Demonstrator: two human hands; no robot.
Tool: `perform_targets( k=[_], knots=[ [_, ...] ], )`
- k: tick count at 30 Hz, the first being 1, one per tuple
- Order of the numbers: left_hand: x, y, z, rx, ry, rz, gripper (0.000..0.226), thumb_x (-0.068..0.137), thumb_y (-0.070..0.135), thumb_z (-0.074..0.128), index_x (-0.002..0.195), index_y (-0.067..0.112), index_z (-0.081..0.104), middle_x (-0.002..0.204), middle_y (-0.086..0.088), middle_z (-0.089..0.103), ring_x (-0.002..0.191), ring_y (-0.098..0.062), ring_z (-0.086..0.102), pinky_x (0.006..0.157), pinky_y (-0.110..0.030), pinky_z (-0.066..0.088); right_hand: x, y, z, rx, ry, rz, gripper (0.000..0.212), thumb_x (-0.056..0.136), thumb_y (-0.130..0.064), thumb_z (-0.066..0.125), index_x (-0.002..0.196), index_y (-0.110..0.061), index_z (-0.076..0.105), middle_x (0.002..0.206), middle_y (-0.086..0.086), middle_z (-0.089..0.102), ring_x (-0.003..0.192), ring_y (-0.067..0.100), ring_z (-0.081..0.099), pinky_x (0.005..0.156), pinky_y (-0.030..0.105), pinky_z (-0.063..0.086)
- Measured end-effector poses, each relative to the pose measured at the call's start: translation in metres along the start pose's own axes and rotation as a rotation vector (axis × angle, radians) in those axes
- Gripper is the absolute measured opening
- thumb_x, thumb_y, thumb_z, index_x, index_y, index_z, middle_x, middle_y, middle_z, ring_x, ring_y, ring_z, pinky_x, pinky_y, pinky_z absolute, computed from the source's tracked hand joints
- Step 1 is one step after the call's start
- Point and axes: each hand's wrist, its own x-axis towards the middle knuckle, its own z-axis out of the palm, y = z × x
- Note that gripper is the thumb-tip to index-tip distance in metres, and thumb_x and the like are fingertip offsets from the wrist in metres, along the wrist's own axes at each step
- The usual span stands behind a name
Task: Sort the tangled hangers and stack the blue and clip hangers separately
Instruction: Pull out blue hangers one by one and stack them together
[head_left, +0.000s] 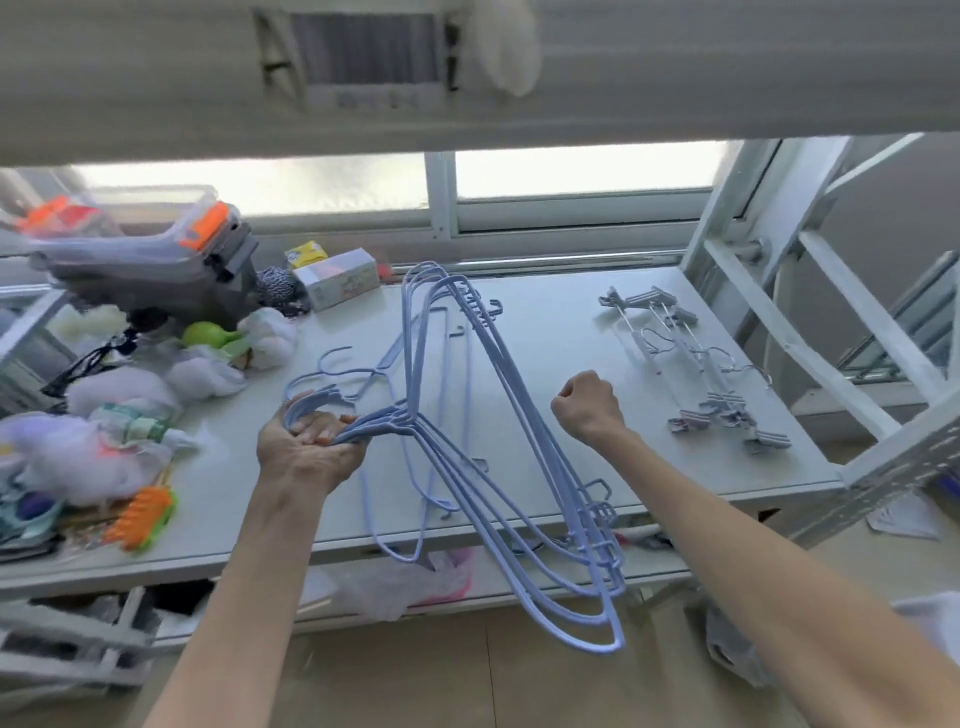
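My left hand (306, 452) grips a bunch of several blue hangers (498, 415) by their hooks and necks, held above the white table (550, 322). The bunch stands tilted, one end near the window, the other hanging past the table's front edge. A few more blue hangers (363, 374) lie flat on the table under and left of the bunch. My right hand (589, 402) hovers to the right of the bunch as a closed fist with nothing in it. The clip hangers (696, 364), white wire with grey clips, lie piled on the table's right side.
Clutter fills the table's left part: clear bins with orange latches (171, 254), plastic bags (124, 395), a green object (208, 333), an orange comb-like thing (140, 517), small boxes (337, 278). A white metal frame (810, 332) stands at the right. Bags lie on a shelf below.
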Motion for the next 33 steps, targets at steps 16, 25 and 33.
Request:
perform_targets(
  k=[16, 25, 33],
  knots=[
    [0.017, 0.128, -0.048, 0.044, 0.000, -0.047, 0.065, 0.091, 0.015, 0.033, 0.027, 0.014, 0.034, 0.030, 0.005, 0.018, 0.026, -0.013, 0.016, 0.053, -0.021, 0.030, -0.063, -0.094, 0.099, -0.002, -0.007, 0.041, 0.037, 0.087, -0.015, 0.057, 0.055, -0.010, 0.039, 0.051, 0.009, 0.044, 0.050, 0.026, 0.048, 0.054, 0.033, 0.040],
    [0.013, 0.137, -0.061, 0.022, 0.042, 0.021, 0.065, 0.093, 0.018, 0.036, 0.028, 0.017, 0.031, 0.029, 0.006, 0.019, 0.026, -0.013, 0.015, 0.056, -0.021, 0.028, -0.057, -0.096, 0.114, -0.070, -0.102, 0.050, 0.039, 0.089, -0.032, 0.064, 0.065, -0.010, 0.042, 0.065, 0.009, 0.047, 0.065, 0.025, 0.049, 0.059, 0.028, 0.038],
    [0.012, 0.143, -0.070, -0.046, 0.053, 0.059, 0.062, 0.091, 0.019, 0.041, 0.032, 0.020, 0.023, 0.029, 0.006, 0.019, 0.025, -0.013, 0.015, 0.055, -0.020, 0.029, -0.050, -0.086, 0.111, -0.146, -0.006, 0.153, 0.033, 0.095, -0.021, 0.056, 0.119, 0.001, 0.050, 0.119, 0.021, 0.059, 0.105, 0.037, 0.060, 0.080, 0.038, 0.048]
  ],
)
